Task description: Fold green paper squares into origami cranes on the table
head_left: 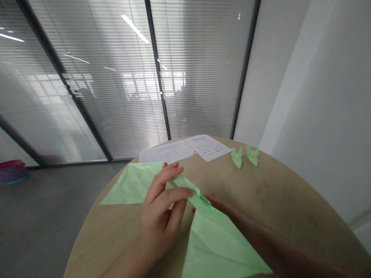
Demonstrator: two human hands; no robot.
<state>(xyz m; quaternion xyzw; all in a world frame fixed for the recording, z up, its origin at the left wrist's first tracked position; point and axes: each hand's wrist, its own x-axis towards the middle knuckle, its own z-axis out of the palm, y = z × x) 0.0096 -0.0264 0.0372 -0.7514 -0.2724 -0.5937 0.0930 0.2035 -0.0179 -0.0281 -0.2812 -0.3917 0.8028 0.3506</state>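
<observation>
A large sheet of light green origami paper [220, 243], creased and partly folded, is held up above the round table. My left hand [165, 204] is closed on its narrow folded upper end, with the index fingertip pressed on the fold and other fingers bent around it. My right hand [211, 200] comes in from the right behind the sheet and grips it near the fold. Most of its fingers are hidden by the paper; one fingertip peeks out. Another creased green sheet [127, 187] lies flat on the table, left of and partly behind my left hand.
On the round wooden table [278, 200] lie printed white sheets [207, 148] at the far edge. Two small folded green paper shapes [237, 157] sit to their right. A red and blue basket [13, 172] stands on the floor at left. Glass panels with blinds [199, 77] rise behind.
</observation>
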